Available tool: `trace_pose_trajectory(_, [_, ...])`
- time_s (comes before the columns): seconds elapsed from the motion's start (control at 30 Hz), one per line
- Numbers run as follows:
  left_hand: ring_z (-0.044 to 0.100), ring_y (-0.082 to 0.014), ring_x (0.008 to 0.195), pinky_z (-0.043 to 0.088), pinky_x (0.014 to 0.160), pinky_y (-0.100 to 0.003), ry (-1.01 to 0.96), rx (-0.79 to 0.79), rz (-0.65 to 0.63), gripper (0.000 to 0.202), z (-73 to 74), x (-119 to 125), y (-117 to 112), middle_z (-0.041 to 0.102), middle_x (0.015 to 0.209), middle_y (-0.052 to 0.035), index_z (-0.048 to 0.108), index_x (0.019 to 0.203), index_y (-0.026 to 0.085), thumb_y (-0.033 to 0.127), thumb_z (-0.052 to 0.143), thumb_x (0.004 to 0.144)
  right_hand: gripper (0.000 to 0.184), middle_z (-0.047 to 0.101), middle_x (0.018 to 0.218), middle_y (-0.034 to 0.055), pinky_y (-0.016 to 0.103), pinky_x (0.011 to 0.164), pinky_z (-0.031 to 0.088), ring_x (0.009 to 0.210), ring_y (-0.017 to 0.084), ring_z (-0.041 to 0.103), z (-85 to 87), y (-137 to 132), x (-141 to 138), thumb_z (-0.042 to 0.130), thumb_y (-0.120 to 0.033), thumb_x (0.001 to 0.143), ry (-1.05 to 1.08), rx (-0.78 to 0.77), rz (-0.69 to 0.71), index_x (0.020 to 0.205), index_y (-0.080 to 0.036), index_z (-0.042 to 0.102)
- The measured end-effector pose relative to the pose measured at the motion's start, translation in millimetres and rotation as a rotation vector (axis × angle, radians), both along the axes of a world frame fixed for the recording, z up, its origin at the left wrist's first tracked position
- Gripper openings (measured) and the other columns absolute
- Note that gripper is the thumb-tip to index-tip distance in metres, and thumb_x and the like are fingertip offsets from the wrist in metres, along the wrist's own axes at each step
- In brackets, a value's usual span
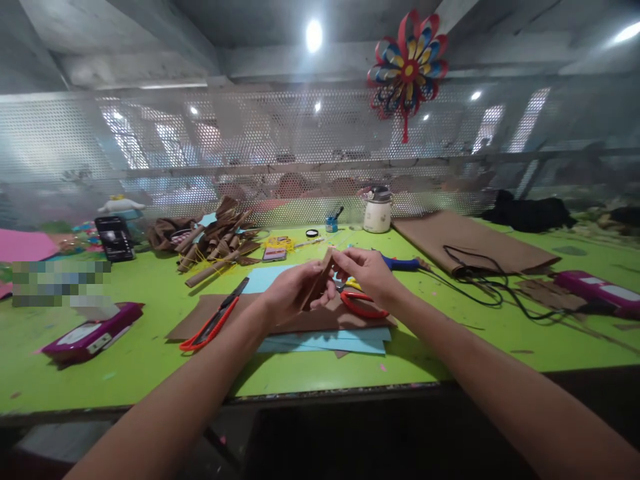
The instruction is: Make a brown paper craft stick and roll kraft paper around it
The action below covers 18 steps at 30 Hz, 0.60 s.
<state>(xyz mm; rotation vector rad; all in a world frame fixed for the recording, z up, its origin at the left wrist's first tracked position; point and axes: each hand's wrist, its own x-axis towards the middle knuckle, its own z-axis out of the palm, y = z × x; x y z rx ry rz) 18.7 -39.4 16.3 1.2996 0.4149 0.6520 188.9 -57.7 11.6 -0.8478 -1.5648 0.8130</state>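
Observation:
My left hand (pixel 291 291) is closed around a narrow folded piece of brown paper (pixel 316 287), held tilted above the table. The fingertips of my right hand (pixel 369 272) pinch the upper end of the same piece. Beneath both hands lie a brown paper sheet (pixel 280 323) and light blue sheets (pixel 325 341). Scissors with red-orange handles (pixel 213 331) rest on the left part of the brown sheet. Beside my right hand is a tool with red handles (pixel 361 305), partly hidden by the hand. Behind that hand, a blue-handled tool (pixel 403 265) lies with a cord.
Rolled and crumpled brown paper (pixel 220 240) is heaped at back left, near a propped phone (pixel 115 239). A white bottle (pixel 377 212) stands behind. Large brown sheets (pixel 465 240) lie back right under a black cable (pixel 493 283). Purple power strips (pixel 95 333) sit at both sides.

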Motion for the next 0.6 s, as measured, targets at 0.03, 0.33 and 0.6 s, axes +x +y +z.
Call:
trace_pose_trajectory(0.03, [0.053,-0.0101,0.049,0.033,0.041,-0.018,0.03,0.037,0.004,0.02,-1.8,1,-1,0.063,0.067,-0.006,0.055,0.089,0.015,0.029,0.042,0.086,0.037,0.055,0.059,0.0001,0.025,0.055,0.042,0.055,0.011,0.049,-0.1,1,1,0.057,-0.05,0.077,0.011,0.0,-0.008,0.071,-0.014,0.062])
trace_pose_trajectory(0.33, [0.06,-0.0133,0.068,0.043,0.061,-0.022,0.162,0.319,0.194,0.028,-6.9,4,-4,0.064,0.075,-0.0061,0.058,0.086,0.014,0.042,0.055,0.083,0.029,0.057,0.06,-0.0008,0.024,0.054,0.04,0.055,0.01,0.048,-1.8,2,3,0.064,-0.043,0.072,-0.015,-0.035,-0.036,0.071,-0.014,0.063])
trace_pose_trajectory(0.6, [0.049,-0.0064,0.05,0.033,0.045,-0.017,0.205,0.422,0.335,0.026,-4.9,0,5,0.059,0.065,0.0012,0.055,0.093,0.016,0.04,0.055,0.083,0.038,0.058,0.063,0.0021,0.025,0.054,0.042,0.056,0.012,0.053,-3.7,19,22,0.051,-0.05,0.08,-0.192,-0.017,-0.137,0.072,-0.014,0.061])
